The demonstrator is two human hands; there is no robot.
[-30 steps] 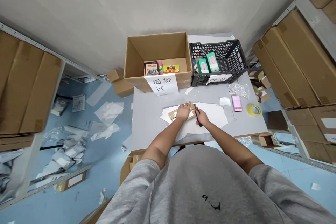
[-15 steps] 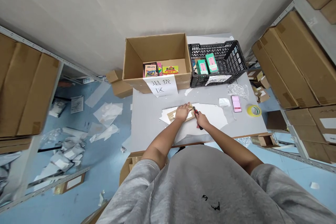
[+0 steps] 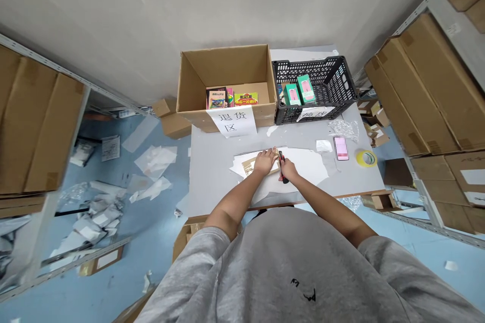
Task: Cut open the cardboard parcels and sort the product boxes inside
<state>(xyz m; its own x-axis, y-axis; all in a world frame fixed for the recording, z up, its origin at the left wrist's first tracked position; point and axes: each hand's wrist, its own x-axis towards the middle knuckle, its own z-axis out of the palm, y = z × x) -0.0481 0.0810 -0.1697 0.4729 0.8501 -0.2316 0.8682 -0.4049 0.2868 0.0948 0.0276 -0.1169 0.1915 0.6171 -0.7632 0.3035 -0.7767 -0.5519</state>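
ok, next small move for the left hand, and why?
I'd probably slide the left hand a little toward the left end of the small parcel: its fingertips look close to what seems to be a cutter, held in the right hand at the parcel's right end.

Dressed in loose grey, marked in black

Wears a loose grey T-shirt (image 3: 261,272), faintly mottled and rounded out at the front. Has short sleeves in the same grey, a left sleeve (image 3: 197,262) and a right sleeve (image 3: 401,267), wide and creased. Bears a small black print (image 3: 310,296) between the sleeves, in broken strokes too small to read. Shows a bare left hand (image 3: 264,161) and right hand (image 3: 290,169).
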